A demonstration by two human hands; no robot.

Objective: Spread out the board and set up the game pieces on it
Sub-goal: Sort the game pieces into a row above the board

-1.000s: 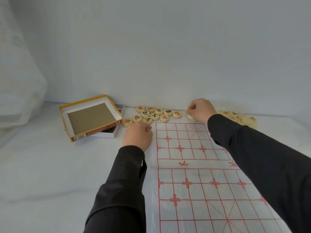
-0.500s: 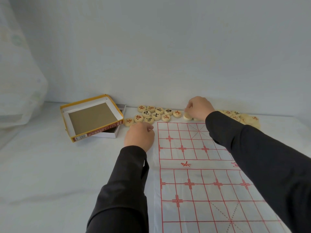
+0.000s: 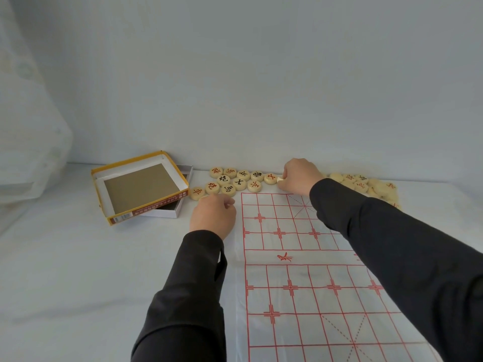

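Head cam: the board (image 3: 300, 270) is lying flat on the desk (image 3: 78, 270), long side running away from me toward the wall (image 3: 261, 87). My right hand (image 3: 300, 176) is pinching a piece (image 3: 280, 179) beside the face-up row (image 3: 235, 180), probably lining them up for sorting. My left hand (image 3: 213, 215) is curling by the board's far corner, and I can't tell if it's holding anything.

The right hand (image 3: 300, 176) hides most of its pinched piece (image 3: 280, 179); the board (image 3: 300, 304) runs off the bottom edge.
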